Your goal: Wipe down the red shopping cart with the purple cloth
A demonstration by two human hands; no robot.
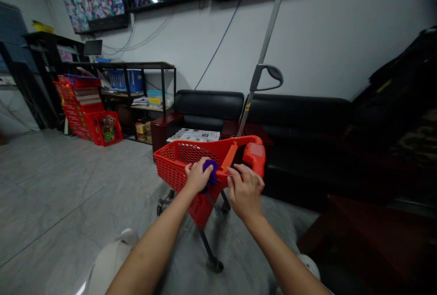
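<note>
A small red plastic shopping cart with lattice sides stands in front of me on a metal frame with casters. My left hand is closed around a purple cloth, pressing it against the near rim of the basket. At the handle end, my right hand has its fingers bent over the cart's near side arm, just below the handle. Part of the cloth is hidden by my left fingers. A red panel piece is fixed on the handle's far side.
Behind the cart stands a black sofa with newspapers on it. A grey pole with a grip leans there. Stacked red baskets and a shelf are at left. A dark red table is at right.
</note>
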